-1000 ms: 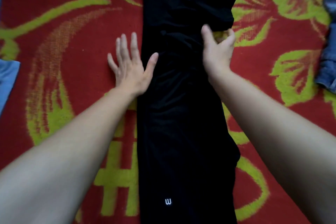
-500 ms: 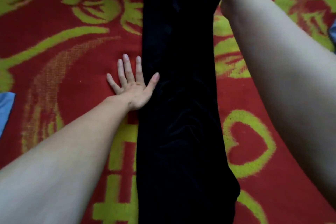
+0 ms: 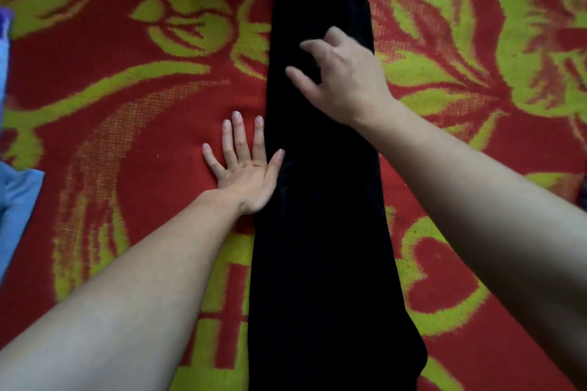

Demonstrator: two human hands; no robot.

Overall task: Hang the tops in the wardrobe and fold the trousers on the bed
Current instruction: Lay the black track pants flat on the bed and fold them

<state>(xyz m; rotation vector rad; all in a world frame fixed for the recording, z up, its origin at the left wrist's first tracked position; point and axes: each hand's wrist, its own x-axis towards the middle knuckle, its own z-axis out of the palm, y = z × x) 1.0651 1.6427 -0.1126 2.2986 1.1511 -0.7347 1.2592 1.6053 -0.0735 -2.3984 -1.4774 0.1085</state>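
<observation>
Black trousers lie in a long narrow strip down the middle of the red and green bedspread, running from the top edge to the bottom edge. My left hand lies flat on the bedspread against the strip's left edge, fingers straight and spread, thumb touching the black cloth. My right hand is over the upper part of the trousers, palm down, fingers loosely bent and slightly blurred; whether it touches the cloth is unclear, and it holds nothing that I can see.
A light blue garment lies at the left edge of the bed. A sliver of darker cloth shows at the right edge. The bedspread fills the rest of the view.
My right hand went far up the trousers past the top edge, then came back down over their upper part. The bulge at the upper right is gone; the strip lies straight. My left hand stayed flat.
</observation>
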